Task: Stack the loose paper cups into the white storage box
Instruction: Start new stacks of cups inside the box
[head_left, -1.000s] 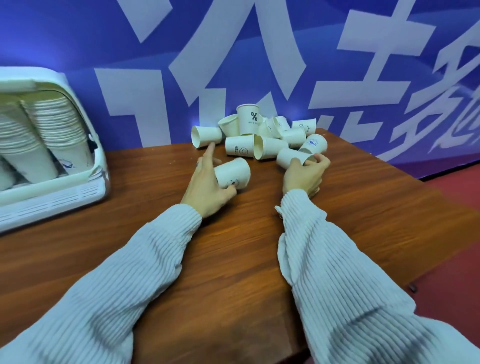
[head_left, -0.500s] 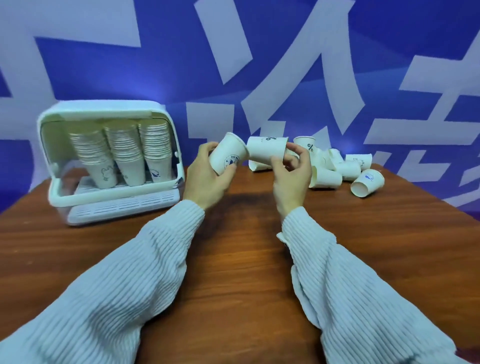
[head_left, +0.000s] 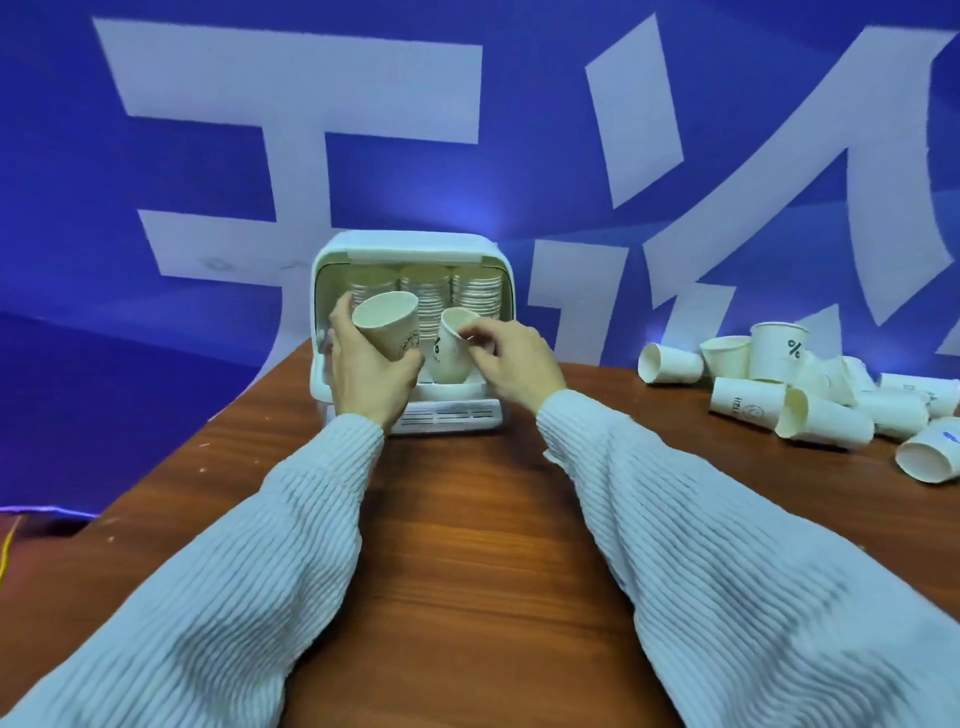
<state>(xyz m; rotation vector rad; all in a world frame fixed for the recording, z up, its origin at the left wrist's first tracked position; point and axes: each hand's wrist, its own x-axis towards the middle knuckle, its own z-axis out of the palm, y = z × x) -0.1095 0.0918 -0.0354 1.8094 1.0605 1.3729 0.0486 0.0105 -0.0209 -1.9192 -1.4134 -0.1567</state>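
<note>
The white storage box (head_left: 410, 244) stands open at the table's far edge, with three stacks of nested paper cups (head_left: 423, 291) inside. My left hand (head_left: 366, 371) grips one paper cup (head_left: 389, 325), its mouth tilted toward me, in front of the box's left side. My right hand (head_left: 511, 361) pinches the rim of a second paper cup (head_left: 449, 351), held upright just before the box opening. A pile of loose paper cups (head_left: 800, 400) lies on the table to the right, most on their sides.
The brown wooden table (head_left: 467, 545) ends in an edge at the left, with dark floor beyond. A blue banner with big white characters (head_left: 291, 104) hangs right behind the box and the pile.
Both hands lifted a cup each from the pile and carried them left to the box opening. My view turned left, so the box is now centred and the pile sits at the right.
</note>
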